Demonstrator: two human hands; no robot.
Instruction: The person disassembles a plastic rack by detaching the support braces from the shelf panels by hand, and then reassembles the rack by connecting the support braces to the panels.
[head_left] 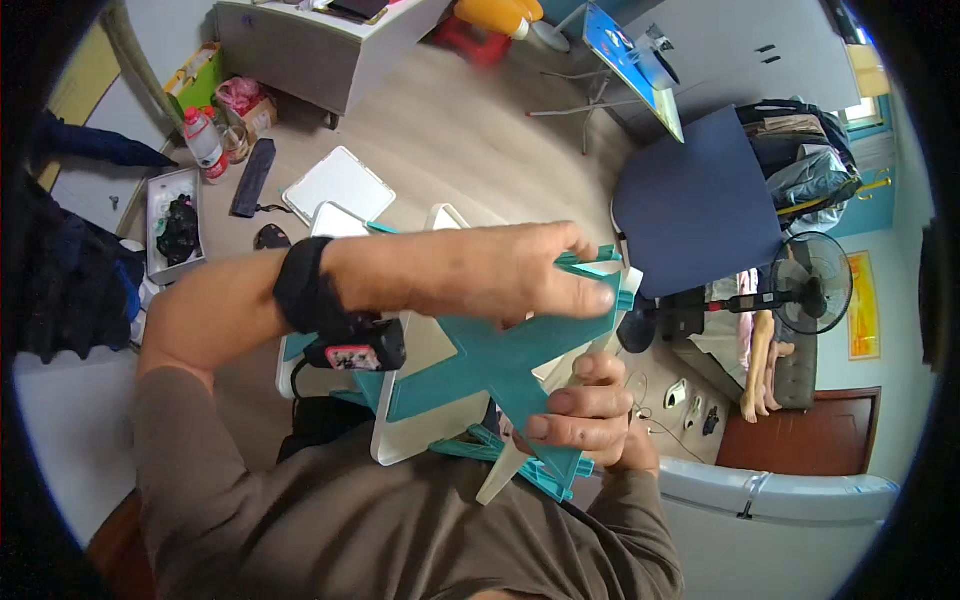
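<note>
My left hand (pixel 505 272) reaches across from the left and pinches the upper right edge of a teal X-shaped plastic frame piece (pixel 490 365). A black strap with a small device (pixel 340 320) sits on that wrist. My right hand (pixel 590 405) grips the lower right part of the same teal piece, fingers curled over its edge. White plastic panels (pixel 420 425) lie under and behind the teal piece, held against my lap.
On the wooden floor lie more white panels (pixel 338 183), a black strap (pixel 252 177), a tray of dark items (pixel 176 225) and a bottle (pixel 204 140). A grey cabinet (pixel 310 55), dark blue board (pixel 695 205), standing fan (pixel 810 285) and sofa (pixel 790 370) surround the spot.
</note>
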